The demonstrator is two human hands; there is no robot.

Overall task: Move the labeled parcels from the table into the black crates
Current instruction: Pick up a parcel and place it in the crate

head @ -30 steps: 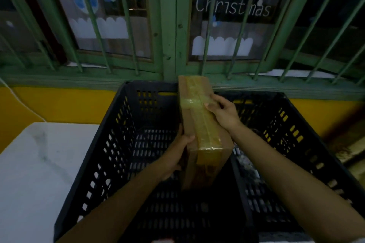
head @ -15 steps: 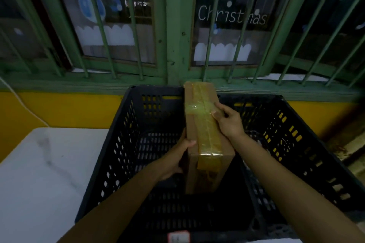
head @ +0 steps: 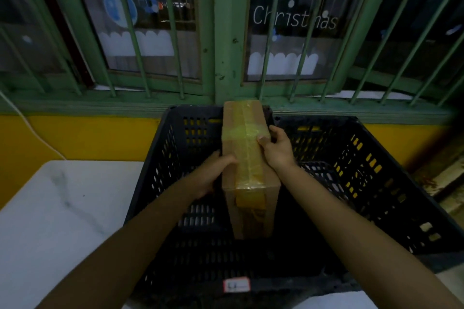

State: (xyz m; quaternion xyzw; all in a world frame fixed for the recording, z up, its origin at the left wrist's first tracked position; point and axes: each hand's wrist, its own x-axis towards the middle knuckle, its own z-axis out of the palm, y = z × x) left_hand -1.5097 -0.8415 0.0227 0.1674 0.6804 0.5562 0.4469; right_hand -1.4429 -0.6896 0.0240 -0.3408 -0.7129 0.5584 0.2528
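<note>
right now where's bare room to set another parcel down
Free: floor of the left crate between its left wall and the parcel; the white table beside it. Crowded: along the parcel, where left hand and right hand grip it. Floor of the right crate: too dim.

On the left hand [head: 213,177] the fingers are hidden against the side of the parcel [head: 247,158]; those of the right hand [head: 278,148] lie out of sight down its other side. The sticker [head: 236,285] on the crate [head: 160,173] is too blurred to read.

parcel [head: 247,170]: matt cardboard (glossy tape) | crate [head: 160,165]: perforated black plastic
</note>
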